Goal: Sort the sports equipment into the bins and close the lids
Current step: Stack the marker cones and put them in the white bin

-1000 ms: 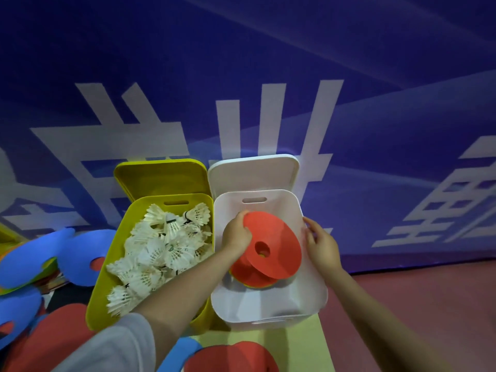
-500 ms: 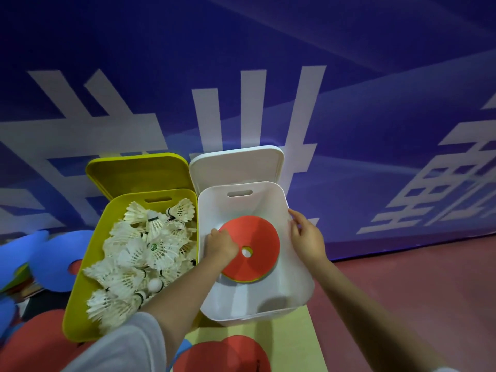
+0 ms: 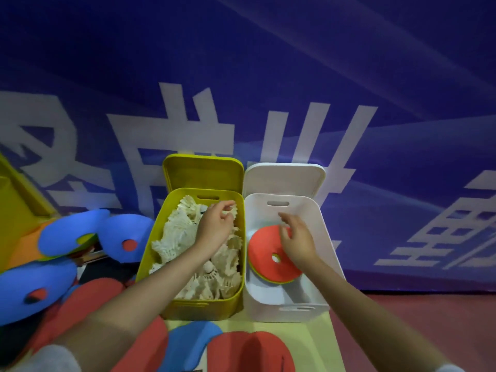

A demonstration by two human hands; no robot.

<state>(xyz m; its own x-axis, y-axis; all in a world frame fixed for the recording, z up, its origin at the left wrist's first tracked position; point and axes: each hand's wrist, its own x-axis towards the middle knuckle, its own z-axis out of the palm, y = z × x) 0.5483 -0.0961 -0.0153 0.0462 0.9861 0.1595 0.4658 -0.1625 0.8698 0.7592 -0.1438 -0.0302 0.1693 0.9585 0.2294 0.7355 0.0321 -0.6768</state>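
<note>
Bins stand touching, lids up; hands hover inside.

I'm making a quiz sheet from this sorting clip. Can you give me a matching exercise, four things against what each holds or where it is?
Things:
1. yellow bin
2. white bin
3. left hand
4. right hand

States:
a. holds a red disc
b. over the shuttlecocks
c. full of shuttlecocks
d. over the red disc

Pairs: 1-c, 2-a, 3-b, 4-d
</note>
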